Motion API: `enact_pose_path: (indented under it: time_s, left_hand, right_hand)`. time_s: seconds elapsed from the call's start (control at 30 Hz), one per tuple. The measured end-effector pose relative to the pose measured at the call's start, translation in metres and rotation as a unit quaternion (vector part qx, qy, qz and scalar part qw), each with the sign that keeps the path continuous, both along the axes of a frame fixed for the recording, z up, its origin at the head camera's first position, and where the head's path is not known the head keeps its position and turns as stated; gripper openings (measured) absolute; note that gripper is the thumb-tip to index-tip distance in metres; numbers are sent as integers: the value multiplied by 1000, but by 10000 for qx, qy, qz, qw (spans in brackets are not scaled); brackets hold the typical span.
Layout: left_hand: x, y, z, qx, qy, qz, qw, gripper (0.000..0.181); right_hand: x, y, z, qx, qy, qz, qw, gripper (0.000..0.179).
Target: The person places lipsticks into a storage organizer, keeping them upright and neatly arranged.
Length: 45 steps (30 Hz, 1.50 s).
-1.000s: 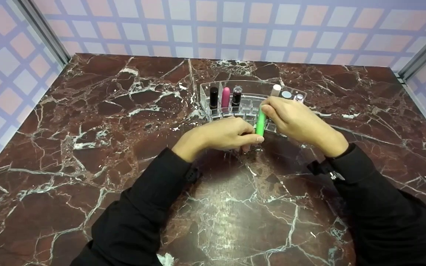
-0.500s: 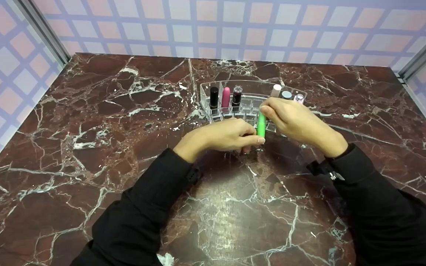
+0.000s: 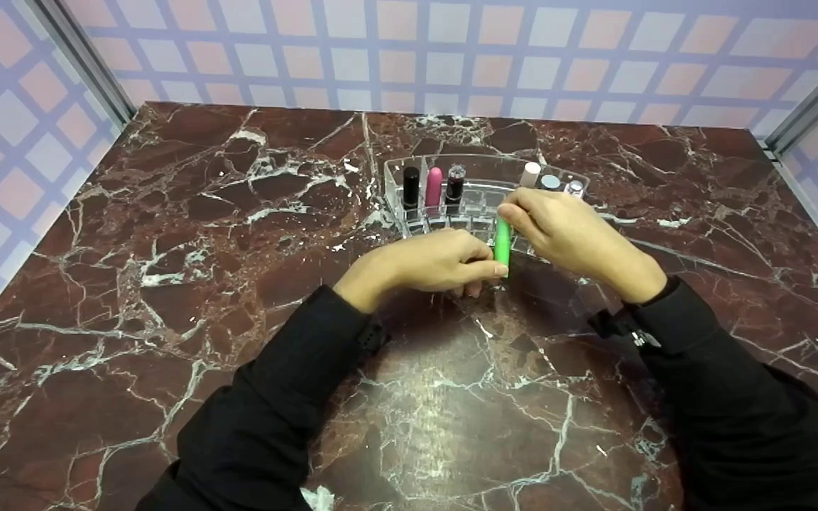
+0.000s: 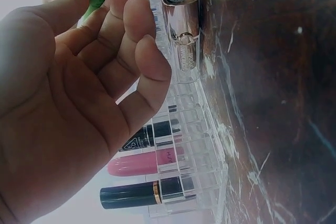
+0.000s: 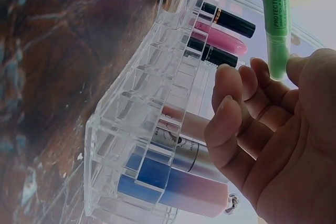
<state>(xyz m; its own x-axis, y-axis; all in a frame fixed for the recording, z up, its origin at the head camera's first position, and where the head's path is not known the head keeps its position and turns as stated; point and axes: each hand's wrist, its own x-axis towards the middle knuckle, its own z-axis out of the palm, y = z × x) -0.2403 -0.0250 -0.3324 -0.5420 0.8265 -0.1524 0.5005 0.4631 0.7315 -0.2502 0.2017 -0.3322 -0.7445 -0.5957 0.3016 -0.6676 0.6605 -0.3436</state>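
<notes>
Both hands hold a green lip balm tube (image 3: 502,248) with dark lettering, upright in front of a clear curved lipstick organizer (image 3: 476,157). My left hand (image 3: 430,261) pinches its lower end between thumb and index finger; the other fingers curl loosely in the left wrist view. At the upper end, my right hand (image 3: 558,223) pinches the tube's narrower, paler part (image 5: 278,62) with thumb and fingertips. Beside the left fingers, a rose-gold lipstick (image 4: 181,19) stands in the organizer's front row, hidden behind that hand in the head view.
Left in the organizer stand a black lipstick (image 3: 410,187), a pink one (image 3: 434,186) and another dark one (image 3: 456,183). At its right are a white-capped tube (image 3: 530,172), a silvery tube (image 5: 191,153) and a blue-and-pink tube (image 5: 173,184). The table (image 3: 409,426) is dark red marble-patterned.
The lip balm tube has shifted slightly down toward me, and more of its upper part shows below the right fingers. The left hand has moved marginally right and nearer. Both hands keep their pinch.
</notes>
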Motion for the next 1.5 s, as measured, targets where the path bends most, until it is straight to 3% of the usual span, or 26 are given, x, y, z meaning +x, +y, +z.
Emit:
enact_pose_path:
  time_s: [0.37,0.5,0.67,0.77,0.93,1.1,1.27,1.5]
  left_hand:
    - [2,0,4,39,214,32,9998,36]
    - [0,-1,5,239,269,163,9992,36]
    - [0,-6,7,568,433,495,9962,31]
    - [0,-8,9,711,623,739,9928,29]
    - [0,-9,11,755,817,895,9897,33]
    - [-1,-9,11,792,856,1035,9878,33]
    - [-2,-10,11,677,1091,1279,9834,34]
    - [-6,-20,12,24,1283,2017,9710,42]
  right_hand:
    - [1,-3,9,138,-67,-176,9997,34]
    - [-2,-9,18,21,42,-173,9998,35]
    - [-5,-16,30,-442,-229,-380,9980,37]
    - [-5,-18,35,-994,-619,-601,9913,39]
    - [-7,-18,34,-1745,-1423,-774,9712,40]
    - [-11,-16,31,-2124,-1693,-845,9587,39]
    - [-12,-16,29,-2400,-1520,-1000,9536,37]
    - [-11,-17,27,-2402,-492,-1142,9627,30]
